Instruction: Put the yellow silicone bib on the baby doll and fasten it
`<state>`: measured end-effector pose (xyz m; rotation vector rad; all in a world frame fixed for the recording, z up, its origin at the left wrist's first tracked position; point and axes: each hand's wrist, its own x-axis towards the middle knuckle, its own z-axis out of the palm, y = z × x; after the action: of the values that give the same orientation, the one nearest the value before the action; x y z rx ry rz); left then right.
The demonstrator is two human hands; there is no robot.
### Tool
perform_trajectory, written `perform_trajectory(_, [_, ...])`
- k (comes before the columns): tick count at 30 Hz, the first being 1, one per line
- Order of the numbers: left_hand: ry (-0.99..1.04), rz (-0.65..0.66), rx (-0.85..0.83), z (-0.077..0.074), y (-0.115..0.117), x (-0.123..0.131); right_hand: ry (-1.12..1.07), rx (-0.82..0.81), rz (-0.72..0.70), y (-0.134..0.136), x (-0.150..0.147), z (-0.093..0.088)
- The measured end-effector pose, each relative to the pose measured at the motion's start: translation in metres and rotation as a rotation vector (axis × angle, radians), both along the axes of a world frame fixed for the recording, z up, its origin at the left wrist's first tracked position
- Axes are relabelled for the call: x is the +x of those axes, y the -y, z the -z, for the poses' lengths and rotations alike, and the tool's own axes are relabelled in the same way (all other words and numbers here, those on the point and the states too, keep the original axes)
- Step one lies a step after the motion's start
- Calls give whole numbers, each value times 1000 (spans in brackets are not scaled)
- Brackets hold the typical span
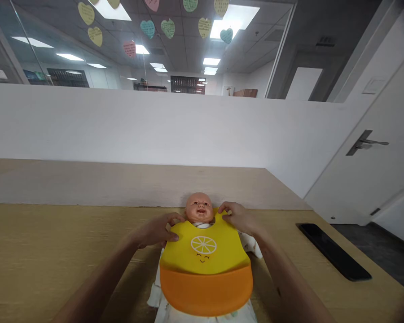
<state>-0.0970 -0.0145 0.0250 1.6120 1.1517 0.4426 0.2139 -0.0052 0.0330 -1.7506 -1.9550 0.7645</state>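
Yellow silicone bib under L hand, R hand

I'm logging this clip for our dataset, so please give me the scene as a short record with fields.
surface: light wooden table
doll: baby doll, lying face up in a white garment
worn item: yellow silicone bib with orange catch pocket and lemon-slice print
left hand: holding the bib's upper edge beside the doll's neck
right hand: holding the bib's opposite upper corner
nearby: black flat phone-like slab on the table, to the right
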Motion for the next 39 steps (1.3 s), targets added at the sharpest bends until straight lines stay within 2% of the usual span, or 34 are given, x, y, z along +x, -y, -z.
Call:
perform_trajectory(4, [-44,-24,-24,6,-3,-1,55,-29,10,-1,-6,3])
perform_trajectory(9, [-180,9,-32,9,-10,-10,124,-105,-100,4,-7,3])
perform_trajectory(13, [-349,206,-57,0,-10,-21,148,-129,-58,6,-5,0])
perform_trajectory(16, [-345,342,-87,-3,-9,-22,144,-120,-56,4,-2,2])
perform_trajectory(21, [-254,402,1,9,-11,-13,64,-198,-41,1,0,10])
perform_trajectory(26, [-165,563,75,17,-13,-8,41,-294,-70,3,0,10])
perform_trajectory(32, [-154,485,95,3,-12,-18,44,-229,-157,8,-2,4])
perform_trajectory(37, [-566,216,184,-4,-13,-34,75,-195,-162,6,-2,6])
perform_trajectory(39, [-583,165,191,-2,-14,-36,85,-186,-163,5,-2,7])
